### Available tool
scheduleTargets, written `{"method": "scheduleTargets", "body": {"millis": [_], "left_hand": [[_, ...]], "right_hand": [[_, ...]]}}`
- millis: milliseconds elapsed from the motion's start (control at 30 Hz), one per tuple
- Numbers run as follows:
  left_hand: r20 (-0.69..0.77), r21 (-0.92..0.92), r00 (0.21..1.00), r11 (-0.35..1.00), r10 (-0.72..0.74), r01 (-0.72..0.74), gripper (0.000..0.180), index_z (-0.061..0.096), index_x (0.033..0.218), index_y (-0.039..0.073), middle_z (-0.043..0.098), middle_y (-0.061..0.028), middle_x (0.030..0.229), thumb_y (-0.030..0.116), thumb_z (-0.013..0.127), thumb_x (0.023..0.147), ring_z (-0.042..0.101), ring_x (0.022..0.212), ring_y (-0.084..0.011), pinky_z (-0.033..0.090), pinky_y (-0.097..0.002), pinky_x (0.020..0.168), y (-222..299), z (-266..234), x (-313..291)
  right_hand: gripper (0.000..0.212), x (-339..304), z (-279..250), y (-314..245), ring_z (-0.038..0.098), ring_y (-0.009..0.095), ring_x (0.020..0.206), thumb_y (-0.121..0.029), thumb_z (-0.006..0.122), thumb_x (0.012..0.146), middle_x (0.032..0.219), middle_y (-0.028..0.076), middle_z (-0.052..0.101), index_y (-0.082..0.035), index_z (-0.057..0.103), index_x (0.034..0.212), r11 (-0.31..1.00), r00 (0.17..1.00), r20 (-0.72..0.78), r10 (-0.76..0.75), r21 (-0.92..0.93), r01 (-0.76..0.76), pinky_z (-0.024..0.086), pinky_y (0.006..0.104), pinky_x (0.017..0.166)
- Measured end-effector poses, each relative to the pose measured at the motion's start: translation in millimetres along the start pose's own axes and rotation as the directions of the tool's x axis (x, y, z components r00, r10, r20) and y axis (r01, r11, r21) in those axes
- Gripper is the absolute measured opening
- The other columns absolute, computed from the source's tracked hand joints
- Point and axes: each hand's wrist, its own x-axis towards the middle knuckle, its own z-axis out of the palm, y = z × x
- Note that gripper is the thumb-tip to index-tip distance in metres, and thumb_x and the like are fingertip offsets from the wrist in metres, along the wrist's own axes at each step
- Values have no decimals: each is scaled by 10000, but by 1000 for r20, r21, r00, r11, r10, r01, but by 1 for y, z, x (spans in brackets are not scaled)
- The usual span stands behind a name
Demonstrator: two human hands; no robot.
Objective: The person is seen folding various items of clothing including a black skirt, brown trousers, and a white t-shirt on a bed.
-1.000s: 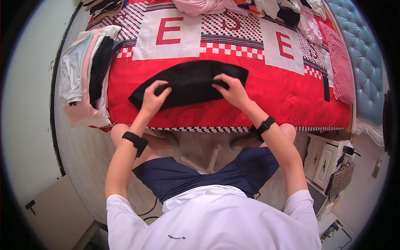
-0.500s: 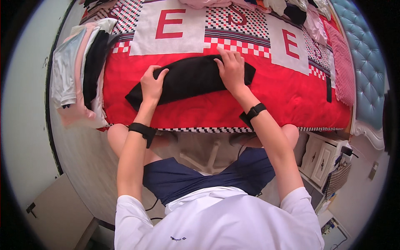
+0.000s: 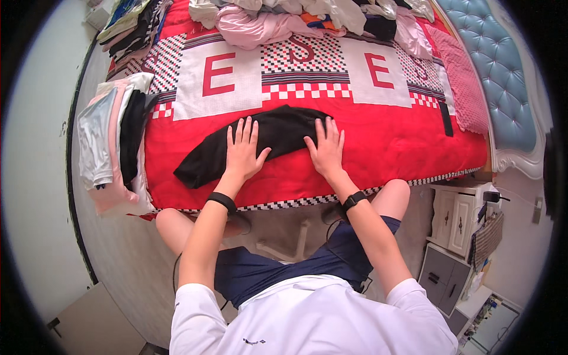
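Fingers (image 3: 247,130) spread wide on black, apparently folded cloth (image 3: 285,131) atop red bedding (image 3: 390,142) beside blue headboard (image 3: 498,77).

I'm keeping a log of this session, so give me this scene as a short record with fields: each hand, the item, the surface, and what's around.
Left hand: open, palm down on the black cloth, fingers spread
Right hand: open, fingers on the cloth near its right end
Item: black cloth, long and slightly curved; garment type unclear
Surface: red bedspread with checked and white patches
Left: folded clothes in white, pink and black
Far side: loose clothes pile
Right: blue tufted headboard
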Motion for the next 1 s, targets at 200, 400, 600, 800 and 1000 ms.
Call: {"method": "scheduleTargets", "body": {"millis": [200, 400, 600, 800, 1000], "left_hand": [[26, 15, 1000, 1000, -10, 10, 810, 303, 1527, 15, 286, -198, 1592, 517, 544, 939, 231, 1490, -361, 142, -585, 1197, 2, 3, -1], [47, 17, 999, 1000, -27, 27, 817, 291, 1535, 14, 255, -190, 1606, 525, 533, 945, 202, 1499, -351, 122, -579, 1205, 5, 5, 1], [49, -13, 998, 999, -43, 44, 826, 310, 1528, 8, 244, -186, 1609, 511, 560, 922, 172, 1507, -339, 92, -574, 1213, 1, 4, -4], [128, -1, 991, 999, -46, 46, 784, 487, 1403, -44, 259, -205, 1595, 487, 627, 843, 166, 1503, -335, 83, -568, 1217, 4, 0, 0], [90, -20, 994, 998, -60, 62, 781, 469, 1415, -32, 266, -191, 1589, 508, 610, 870, 171, 1500, -325, 68, -565, 1221, 0, 4, -4]], "right_hand": [[908, 21, 2, -12, 553, 364, 1213, -423, 898, 692, 1326, 279, 544, 100, 477, 1303, 371, 645, 225, 730, 663, -650, 448, 430, 1022], [434, 45, 6, -4, 686, 246, 883, -220, 849, 743, 994, 143, 714, 38, 656, 1035, 108, 690, 392, 608, 821, -561, 542, 372, 782], [426, 51, -27, -70, 432, 429, 1340, -8, 671, 751, 1429, 239, 475, 0, 531, 1154, 758, 976, -217, 32, 641, 118, 335, 511, 1124], [649, 35, 1, -79, 280, 339, 1480, -127, 688, 790, 1527, 93, 433, -92, 491, 1407, 892, 915, -30, -401, 212, 398, 158, 579, 1213], [664, 37, -1, -73, 283, 325, 1482, -68, 658, 789, 1527, 96, 434, -99, 483, 1429, 855, 917, 41, -397, 381, 353, 174, 577, 1213]]}}
